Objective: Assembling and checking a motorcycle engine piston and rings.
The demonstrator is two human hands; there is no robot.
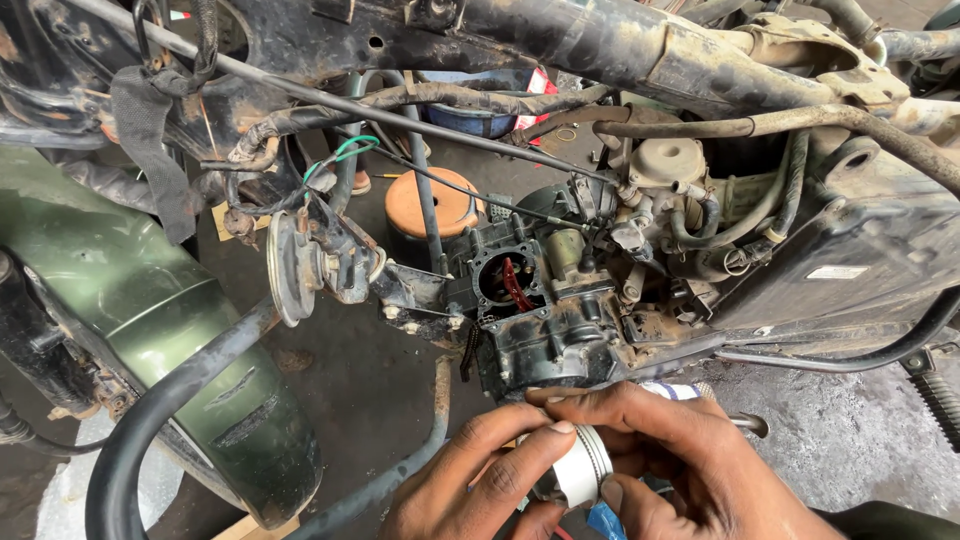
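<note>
Ringed silver metal piston (582, 466) held in both hands below a stripped motorcycle engine.

The left hand (470, 485) and right hand (680, 465) close their fingertips round the smooth, grooved cylinder, seemingly turning it for inspection, just under the grimy black cast-metal engine block (535, 320); a dull green mudguard (190, 340) curves leftward.

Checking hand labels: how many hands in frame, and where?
2. Left hand at bottom centre, fingers on the front of a silver ringed piston. Right hand beside it, fingers over the piston's top and far side. No other hands visible; some could be outside the frame.
</note>
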